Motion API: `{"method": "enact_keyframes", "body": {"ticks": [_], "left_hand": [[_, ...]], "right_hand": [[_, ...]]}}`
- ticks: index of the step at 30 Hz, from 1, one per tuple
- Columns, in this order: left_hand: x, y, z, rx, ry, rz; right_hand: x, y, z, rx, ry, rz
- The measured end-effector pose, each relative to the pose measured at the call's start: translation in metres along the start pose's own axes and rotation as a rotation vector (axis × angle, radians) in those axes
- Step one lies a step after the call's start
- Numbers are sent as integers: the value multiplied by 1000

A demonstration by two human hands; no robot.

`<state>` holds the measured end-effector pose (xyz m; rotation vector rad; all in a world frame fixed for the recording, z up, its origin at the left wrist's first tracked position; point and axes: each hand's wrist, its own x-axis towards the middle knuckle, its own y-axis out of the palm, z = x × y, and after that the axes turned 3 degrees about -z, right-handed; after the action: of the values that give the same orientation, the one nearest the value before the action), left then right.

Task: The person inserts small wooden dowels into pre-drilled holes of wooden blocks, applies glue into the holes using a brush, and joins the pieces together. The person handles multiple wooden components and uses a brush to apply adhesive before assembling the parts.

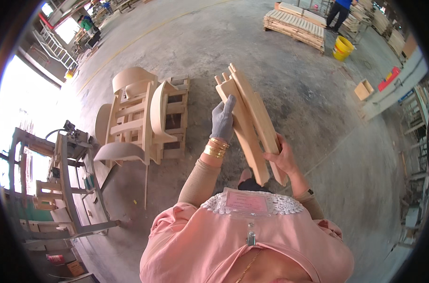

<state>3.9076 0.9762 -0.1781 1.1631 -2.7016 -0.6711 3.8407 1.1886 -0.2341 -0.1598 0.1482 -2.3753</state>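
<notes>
Two or three long, pale wooden furniture parts (245,134) are held together in front of my chest, slanting away from me to the upper left. Round pegs stick out of their far ends. My left hand (224,119), in a grey glove, is closed round the left side of the bundle, thumb on top. Lower down, my bare right hand (285,155) grips the near part of the right-hand piece (262,118). The fingers under the wood are partly hidden.
Left of my hands, curved wooden chair frames (129,115) stand by a pallet (176,111). A metal machine frame (70,174) is nearer on the left. Far right are stacked slats (294,29), a yellow bucket (342,48) and a person (339,14). Another person (86,26) is far left.
</notes>
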Motion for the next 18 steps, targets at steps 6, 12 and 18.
{"method": "enact_keyframes", "body": {"ticks": [6, 12, 18], "left_hand": [[219, 25, -22, -33, 16, 36], [454, 27, -16, 14, 25, 179], [715, 82, -56, -80, 11, 373]], "right_hand": [[227, 1, 4, -439, -88, -18], [454, 9, -47, -349, -67, 10], [710, -27, -53, -417, -113, 2]]}}
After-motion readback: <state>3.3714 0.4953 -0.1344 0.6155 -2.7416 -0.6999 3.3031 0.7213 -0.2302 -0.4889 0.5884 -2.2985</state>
